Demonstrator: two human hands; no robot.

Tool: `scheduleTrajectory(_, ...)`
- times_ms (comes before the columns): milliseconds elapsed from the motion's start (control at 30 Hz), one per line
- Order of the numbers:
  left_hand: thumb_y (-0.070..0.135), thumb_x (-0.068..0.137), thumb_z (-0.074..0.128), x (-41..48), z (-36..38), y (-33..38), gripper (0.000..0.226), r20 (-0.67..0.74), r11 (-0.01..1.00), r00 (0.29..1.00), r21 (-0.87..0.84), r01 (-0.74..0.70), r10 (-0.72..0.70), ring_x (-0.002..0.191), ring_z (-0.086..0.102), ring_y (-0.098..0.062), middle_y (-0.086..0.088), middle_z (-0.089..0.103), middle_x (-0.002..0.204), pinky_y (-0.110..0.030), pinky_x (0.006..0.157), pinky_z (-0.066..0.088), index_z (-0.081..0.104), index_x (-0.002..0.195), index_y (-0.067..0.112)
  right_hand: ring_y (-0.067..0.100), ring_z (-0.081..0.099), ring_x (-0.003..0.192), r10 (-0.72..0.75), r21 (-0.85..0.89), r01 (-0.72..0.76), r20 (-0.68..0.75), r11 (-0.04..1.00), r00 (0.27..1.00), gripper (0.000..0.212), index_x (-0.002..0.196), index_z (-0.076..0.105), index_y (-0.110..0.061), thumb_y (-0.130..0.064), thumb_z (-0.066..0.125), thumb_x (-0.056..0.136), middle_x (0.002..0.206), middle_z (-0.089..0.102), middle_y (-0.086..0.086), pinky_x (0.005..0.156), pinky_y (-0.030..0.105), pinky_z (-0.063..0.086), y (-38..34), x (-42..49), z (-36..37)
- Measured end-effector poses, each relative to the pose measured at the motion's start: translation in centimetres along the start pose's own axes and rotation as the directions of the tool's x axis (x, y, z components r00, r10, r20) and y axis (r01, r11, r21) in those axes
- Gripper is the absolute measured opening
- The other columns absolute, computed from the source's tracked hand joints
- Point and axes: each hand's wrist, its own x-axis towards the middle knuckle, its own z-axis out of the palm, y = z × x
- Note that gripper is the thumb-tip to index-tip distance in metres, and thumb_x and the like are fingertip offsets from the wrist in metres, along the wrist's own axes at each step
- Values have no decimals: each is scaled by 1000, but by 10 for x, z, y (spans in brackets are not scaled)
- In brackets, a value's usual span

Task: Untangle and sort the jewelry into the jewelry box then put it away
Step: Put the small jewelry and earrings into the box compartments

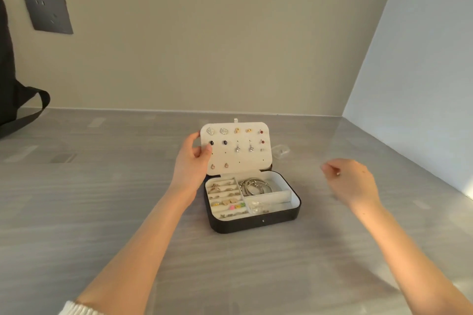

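Note:
The black jewelry box (256,222) stands open on the grey table. Its white tray holds rings (222,190) in the left slots, silver bangles (253,185) at the back right and a clear bag with chain (257,207) in the front right compartment. The raised lid panel (243,161) carries several pairs of earrings. My left hand (192,161) grips the panel's left edge, thumb on its face. My right hand (350,181) hovers right of the box with fingers curled, pinching a small shiny piece (338,174).
A small clear plastic bag (280,151) lies on the table just right of the lid. A black bag with a strap (23,107) sits at the far left against the wall. A dark wall socket (47,11) is above it. Walls close off the back and right.

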Motion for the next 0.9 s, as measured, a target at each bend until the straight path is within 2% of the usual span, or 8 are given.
scheduleTrajectory(67,12,95,48,-2,1,2,45,-14,1000,1000,-6,-3,3,75,59,3,11,64,83,-1,53,42,35,137,18,28,59,80,8,5,-8,18,1000,1000,17,82,69,-20,-13,55,88,88,68,4,69,31,41,31,-5,-2)
scheduleTrajectory(200,10,94,49,-3,-1,4,43,-53,999,998,48,-23,26,77,57,-1,4,64,89,-8,58,42,34,132,20,27,55,94,-192,-185,205,86,961,978,26,112,68,-19,-11,54,91,101,64,2,72,35,46,56,-19,10)
scheduleTrajectory(333,4,91,49,-5,-4,9,25,-66,998,998,64,-19,24,76,54,-2,3,60,91,-6,57,40,42,111,18,29,53,97,-210,-248,255,196,935,958,21,102,69,-16,-12,50,93,98,58,6,74,38,47,58,-14,15)
scheduleTrajectory(467,7,88,56,-5,-4,10,12,-25,988,999,150,-27,31,83,52,-6,10,57,91,-14,65,39,58,93,18,26,61,87,-223,-59,236,165,970,961,12,83,70,-8,-5,59,86,86,65,6,73,32,43,44,-8,8)
scheduleTrajectory(567,10,89,57,-7,-1,11,13,31,982,999,186,-37,32,82,51,-5,16,59,91,-12,64,38,65,89,20,13,61,73,-186,280,155,88,947,979,11,83,71,-11,-5,62,85,78,68,0,69,21,42,-2,-5,-3)
scheduleTrajectory(700,15,91,56,-9,-3,14,17,88,976,994,202,-86,69,90,51,0,15,62,102,-12,71,37,68,89,26,14,62,59,-224,798,-32,207,602,952,12,82,67,-4,4,58,86,74,67,14,62,25,56,-81,0,3)
scheduleTrajectory(833,15,93,53,-8,-7,13,26,119,965,985,217,-149,125,102,54,-6,6,64,108,-15,79,38,67,87,36,16,66,66,-244,928,-277,337,250,909,9,95,63,4,1,57,89,76,69,12,65,24,56,-131,-4,29)
scheduleTrajectory(900,15,93,52,-7,-8,12,27,129,966,982,199,-162,139,103,56,-10,2,65,106,-16,79,41,66,85,37,14,66,66,-234,920,-347,384,184,893,11,96,65,2,-2,58,89,78,69,11,62,23,55,-141,-8,41)
